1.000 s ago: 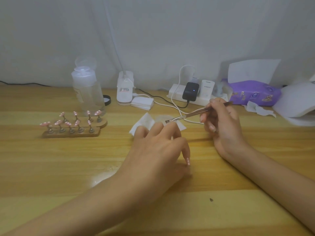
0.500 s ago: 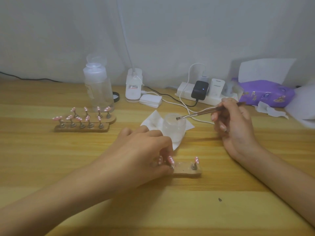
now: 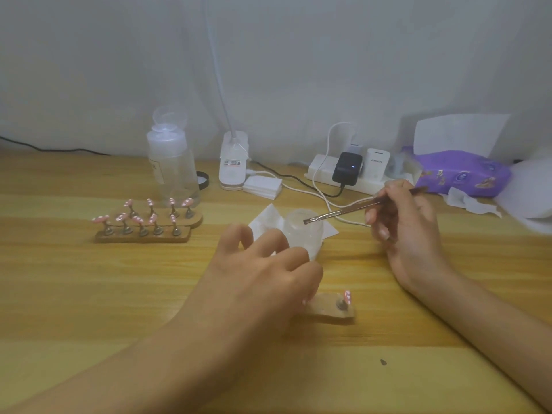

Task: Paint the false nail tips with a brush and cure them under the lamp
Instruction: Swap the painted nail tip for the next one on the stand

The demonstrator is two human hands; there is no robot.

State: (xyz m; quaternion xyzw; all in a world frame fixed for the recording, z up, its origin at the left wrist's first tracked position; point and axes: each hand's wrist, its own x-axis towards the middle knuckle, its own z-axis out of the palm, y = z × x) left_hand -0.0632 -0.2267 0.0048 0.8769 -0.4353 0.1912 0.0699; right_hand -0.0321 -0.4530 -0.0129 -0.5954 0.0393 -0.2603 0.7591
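Note:
My right hand (image 3: 409, 231) grips a thin brush (image 3: 352, 211), whose bristle tip hovers over a small clear jar (image 3: 304, 237) standing on a white wipe (image 3: 265, 219). A small wooden stand (image 3: 328, 309) lies at the front centre with one pink nail tip (image 3: 347, 296) showing at its right end. My left hand (image 3: 257, 282) hangs over the stand's left part and hides it, fingers spread and relaxed. I cannot tell whether the thumb touches the stand. Two more wooden stands with several pink nail tips (image 3: 143, 222) sit at the left. The white lamp's base (image 3: 233, 165) stands at the back.
A clear pump bottle (image 3: 171, 165) stands behind the left stands. A stack of white pads (image 3: 263, 186), a power strip with chargers (image 3: 346, 171) and trailing cables lie at the back. A purple tissue pack (image 3: 460, 171) and crumpled paper sit at the back right.
My left hand set the small stand down at the front centre; its fingers have since lifted and spread above it. My right hand with the brush stays over the jar.

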